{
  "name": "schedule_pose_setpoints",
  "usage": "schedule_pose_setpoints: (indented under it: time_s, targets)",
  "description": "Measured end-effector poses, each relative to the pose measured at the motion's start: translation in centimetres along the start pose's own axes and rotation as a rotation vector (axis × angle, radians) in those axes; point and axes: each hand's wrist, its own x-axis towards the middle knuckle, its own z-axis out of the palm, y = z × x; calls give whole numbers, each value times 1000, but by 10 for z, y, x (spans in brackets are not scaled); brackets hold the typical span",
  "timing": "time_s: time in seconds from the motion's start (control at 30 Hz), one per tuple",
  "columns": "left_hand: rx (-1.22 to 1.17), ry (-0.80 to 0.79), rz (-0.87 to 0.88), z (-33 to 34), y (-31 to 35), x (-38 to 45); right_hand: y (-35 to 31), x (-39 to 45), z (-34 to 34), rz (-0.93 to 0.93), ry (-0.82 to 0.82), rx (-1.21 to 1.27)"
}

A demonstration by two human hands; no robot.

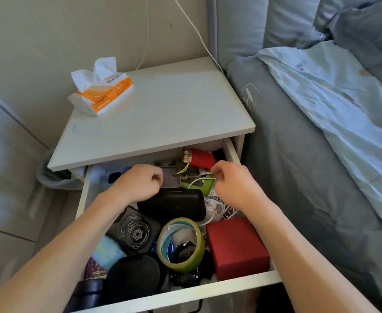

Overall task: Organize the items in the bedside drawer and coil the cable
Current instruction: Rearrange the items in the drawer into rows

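head view: both hands (140,181) curled over drawer (185,292)

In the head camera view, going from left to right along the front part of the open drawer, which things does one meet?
Black round case → green tape roll → red box.

Red box (237,247); green tape roll (181,245); orange-white tissue pack (104,91); black case (172,205)
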Motion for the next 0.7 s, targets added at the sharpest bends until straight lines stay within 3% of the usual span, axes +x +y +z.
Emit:
schedule_pose_setpoints:
  time_s: [0.17, 0.23, 0.33, 0.37, 0.43, 0.53, 0.6, 0.7]
  targets:
    - [92, -113, -134, 6, -24, -3, -3, 12, 6, -41, 57, -26]
    - [61, 25, -104, 10, -16, -4, -2, 20, 7, -14, -8, -87]
    - [-36, 350, 116, 12, 20, 0, -1, 28, 15, 49, -197, -192]
    - [-22, 348, 189, 14, 32, 5, -2, 28, 18, 53, -250, -243]
    - [145, 190, 245, 21, 51, 20, -3, 26, 22, 44, -340, -364]
    - [304, 3, 152, 29, 60, 41, 1, 20, 20, 17, -439, -449]
    - [231, 37, 75, 30, 53, 49, 7, 16, 17, -3, -457, -442]
    - [118, 273, 85, 29, 40, 41, 13, 11, 20, -23, -425, -457]
